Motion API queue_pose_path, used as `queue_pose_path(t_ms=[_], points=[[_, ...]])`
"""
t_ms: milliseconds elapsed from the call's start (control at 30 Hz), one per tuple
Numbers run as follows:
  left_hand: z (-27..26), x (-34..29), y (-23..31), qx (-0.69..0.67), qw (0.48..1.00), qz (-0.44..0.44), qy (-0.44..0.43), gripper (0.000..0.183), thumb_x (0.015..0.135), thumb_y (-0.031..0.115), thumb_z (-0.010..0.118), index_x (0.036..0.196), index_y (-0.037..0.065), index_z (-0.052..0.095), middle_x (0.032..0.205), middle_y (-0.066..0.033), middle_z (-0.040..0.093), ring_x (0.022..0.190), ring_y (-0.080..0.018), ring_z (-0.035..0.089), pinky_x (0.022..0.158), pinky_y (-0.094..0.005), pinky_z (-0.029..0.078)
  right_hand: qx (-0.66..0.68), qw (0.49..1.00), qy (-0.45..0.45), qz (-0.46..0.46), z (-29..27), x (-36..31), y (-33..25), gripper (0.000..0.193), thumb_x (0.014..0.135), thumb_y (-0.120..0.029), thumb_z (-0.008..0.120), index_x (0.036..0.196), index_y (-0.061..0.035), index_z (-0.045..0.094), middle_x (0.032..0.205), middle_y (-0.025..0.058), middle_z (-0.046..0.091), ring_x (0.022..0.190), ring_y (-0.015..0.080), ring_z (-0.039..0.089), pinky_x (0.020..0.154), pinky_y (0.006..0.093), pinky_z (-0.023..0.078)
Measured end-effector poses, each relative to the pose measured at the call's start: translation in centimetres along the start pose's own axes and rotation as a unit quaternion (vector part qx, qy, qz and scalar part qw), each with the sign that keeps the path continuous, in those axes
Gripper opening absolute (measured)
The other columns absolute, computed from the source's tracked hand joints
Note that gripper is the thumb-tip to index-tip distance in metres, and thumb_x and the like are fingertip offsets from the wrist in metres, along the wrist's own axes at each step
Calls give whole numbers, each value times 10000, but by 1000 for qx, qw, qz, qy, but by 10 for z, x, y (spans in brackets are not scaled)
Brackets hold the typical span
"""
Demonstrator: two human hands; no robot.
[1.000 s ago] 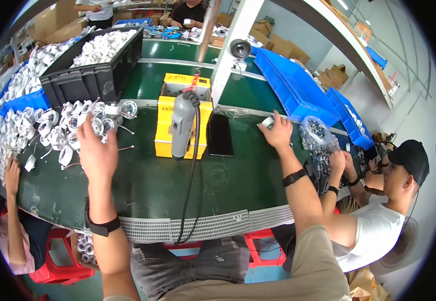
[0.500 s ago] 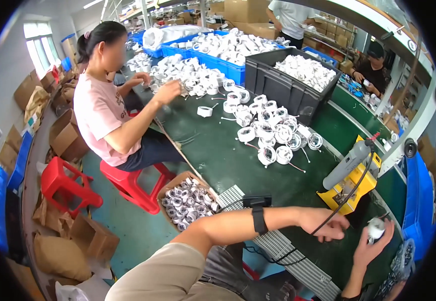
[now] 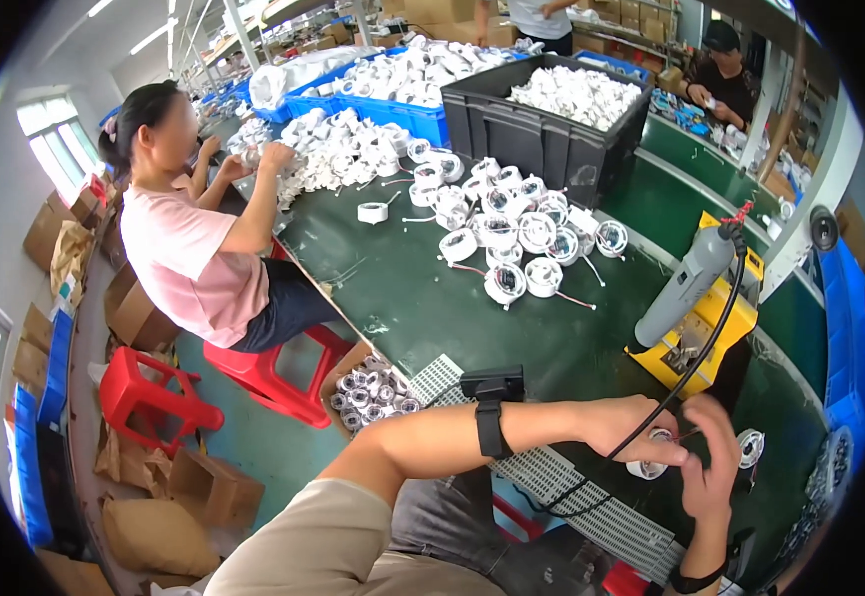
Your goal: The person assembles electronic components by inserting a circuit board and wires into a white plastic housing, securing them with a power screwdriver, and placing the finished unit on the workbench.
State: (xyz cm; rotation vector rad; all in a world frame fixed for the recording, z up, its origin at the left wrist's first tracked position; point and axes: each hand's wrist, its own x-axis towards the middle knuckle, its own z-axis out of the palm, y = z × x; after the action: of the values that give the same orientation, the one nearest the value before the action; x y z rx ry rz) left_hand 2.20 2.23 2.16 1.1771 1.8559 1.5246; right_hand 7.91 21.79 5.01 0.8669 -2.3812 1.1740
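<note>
A small white round housing (image 3: pixel 646 467) with a shiny inside sits between my two hands at the right of the bench. My left hand (image 3: pixel 627 429) reaches across from the left, its fingers closed over the housing's upper side. Close against its right side is my right hand (image 3: pixel 707 467), thumb toward the housing and fingers smeared by motion. A thin reddish wire shows between the hands. Another white round housing (image 3: pixel 750 448) rests on the green bench (image 3: pixel 402 308) just beyond my right hand. A black cable (image 3: pixel 696 368) hangs across in front of my left hand.
Beyond my hands stands a yellow holder (image 3: pixel 715 338) with a grey cylindrical tool (image 3: pixel 686 288). Several wired white housings (image 3: pixel 537 233) lie mid-bench by a black crate (image 3: pixel 542 139). A co-worker in pink (image 3: pixel 179 228) sits at left. A clear bag of small parts (image 3: pixel 830 477) is at right.
The housing that was in my right hand is now between both hands, with my left hand closed on it. My right hand has moved left. The view has shifted slightly.
</note>
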Motion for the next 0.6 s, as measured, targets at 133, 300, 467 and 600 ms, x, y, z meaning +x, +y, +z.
queue_pose_path(t_ms=[133, 300, 467, 600], points=[[-6, -1, 0, 26, 999, -21, 31, 563, 905, 536, 521, 908, -12, 647, 671, -148, 616, 645, -240, 617, 599, -353, 474, 2, 997, -23, 68, 6, 2, -2, 164, 757, 48, 641, 920, 44, 620, 863, 116, 622, 734, 202, 619, 664, 279, 494], [-9, 0, 7, 0, 998, -51, 39, 578, 921, 537, 498, 898, -25, 630, 669, -141, 604, 629, -228, 609, 582, -348, 463, 166, 952, -17, 255, 5, -14, 14, 82, 797, 54, 632, 872, 39, 601, 849, 84, 602, 761, 122, 578, 682, 238, 457], [-9, 0, 4, -132, 989, -73, -8, 460, 914, 435, 586, 1045, -5, 560, 868, -100, 622, 726, -163, 610, 607, -292, 497, 254, 946, 59, 195, 6, -16, 15, 85, 818, 21, 618, 901, 28, 602, 916, 89, 592, 853, 147, 559, 769, 261, 437], [-10, -7, 6, -222, 972, -76, 16, 533, 891, 452, 613, 1150, 2, 492, 937, -89, 606, 778, -143, 615, 604, -253, 531, 225, 955, 44, 186, 12, -8, 10, 89, 846, 8, 622, 932, 26, 607, 912, 86, 596, 879, 145, 583, 788, 266, 469]])
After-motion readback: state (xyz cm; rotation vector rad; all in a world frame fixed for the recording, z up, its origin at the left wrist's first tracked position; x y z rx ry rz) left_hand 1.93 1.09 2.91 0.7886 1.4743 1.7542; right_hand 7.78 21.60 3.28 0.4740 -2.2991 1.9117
